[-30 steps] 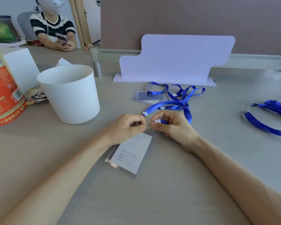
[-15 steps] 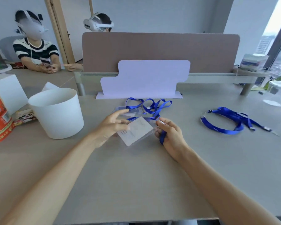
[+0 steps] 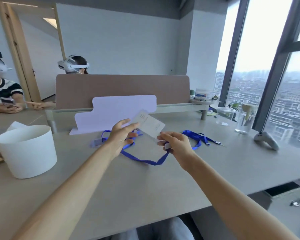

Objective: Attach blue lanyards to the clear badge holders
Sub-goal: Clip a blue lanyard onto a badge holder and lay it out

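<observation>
A clear badge holder point(image 3: 148, 124) with a white card inside is lifted above the table, tilted. My left hand point(image 3: 122, 135) pinches its left edge between thumb and fingers. My right hand point(image 3: 174, 143) grips the clip end of a blue lanyard point(image 3: 145, 161), close to the holder's lower right corner. The strap hangs from that hand and loops back across the table under my left hand. A second blue lanyard point(image 3: 200, 138) lies on the table to the right. Another badge holder point(image 3: 95, 143) lies flat at the left of the strap pile.
A white bucket point(image 3: 27, 151) stands at the left. A white stand-up board point(image 3: 116, 111) sits behind my hands, in front of a brown divider point(image 3: 123, 89). A glass point(image 3: 242, 123) and a grey controller point(image 3: 266, 140) are at the right. Two other people sit beyond.
Both hands have raised the badge holder off the table and moved it farther away. The lanyard has been pulled out into a long loop. My head has tilted up.
</observation>
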